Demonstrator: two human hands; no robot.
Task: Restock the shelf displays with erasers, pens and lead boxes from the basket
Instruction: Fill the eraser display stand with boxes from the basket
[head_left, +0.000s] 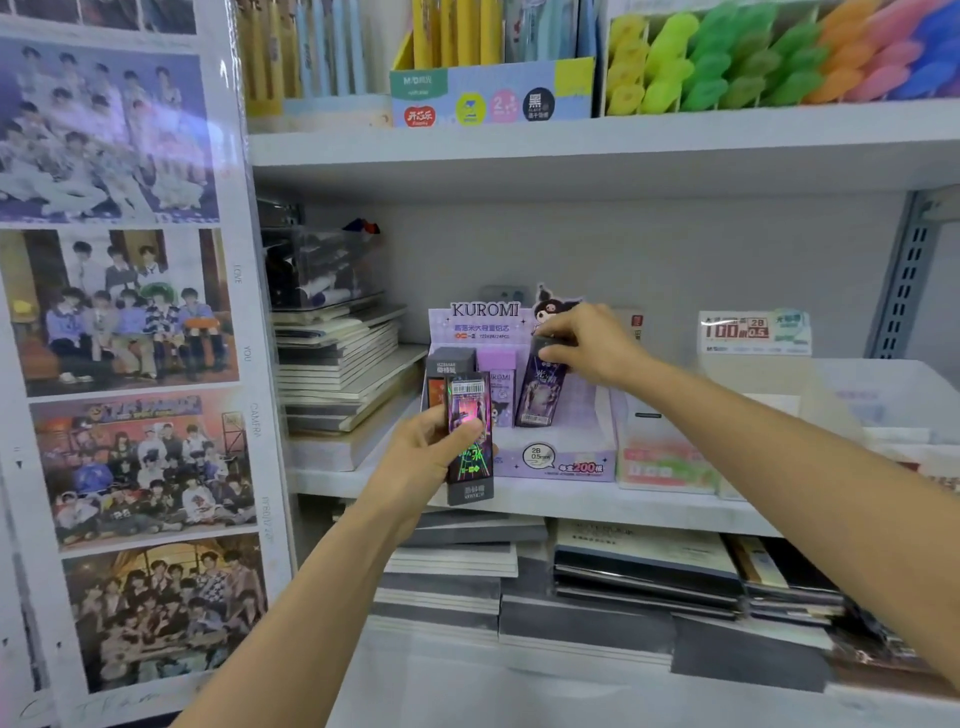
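Note:
A purple Kuromi display box (556, 457) stands on the middle shelf. My left hand (421, 457) grips a dark holographic lead box (469, 441) upright, just in front of the display's left side. My right hand (587, 343) pinches the top of another dark lead box (537, 389), which leans tilted inside the display. A lilac lead box (498, 384) and a dark one (449, 364) stand in the display's left part. The basket is out of view.
Stacked notebooks (337, 364) lie left of the display, with a pink-green box (665, 462) and a white lead display (753, 338) to its right. More notebooks (644, 571) fill the shelf below. Pens and bright highlighters (753, 57) line the upper shelf. A photo panel (130, 312) covers the left.

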